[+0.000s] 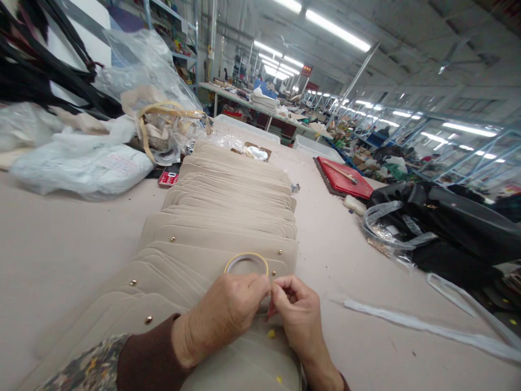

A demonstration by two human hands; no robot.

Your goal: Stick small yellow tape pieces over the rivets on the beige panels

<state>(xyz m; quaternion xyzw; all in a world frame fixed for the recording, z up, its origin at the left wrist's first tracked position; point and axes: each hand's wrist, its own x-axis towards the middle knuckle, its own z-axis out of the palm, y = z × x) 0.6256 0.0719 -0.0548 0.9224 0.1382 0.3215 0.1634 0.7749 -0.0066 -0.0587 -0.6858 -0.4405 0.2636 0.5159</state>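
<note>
A roll of tape (264,262) with a yellow rim stands up from behind my left hand (226,307), whose fingers are closed on it. My right hand (297,312) is closed in a pinch, its fingertips meeting those of the left; whatever lies between them is too small to make out. Under both hands runs a long, overlapping row of beige panels (211,220) with rounded corners. Some of these carry gold-coloured studs (148,319). Small yellow pieces (271,334) show on the nearest panel, just below my hands.
Plastic-wrapped packages (81,165) lie to the left on the table. On the right are a red board (344,176) with a hammer-like tool (337,169), a black bag (443,222) and a white strip (419,324). Clear plastic trays (317,147) stand at the far edge.
</note>
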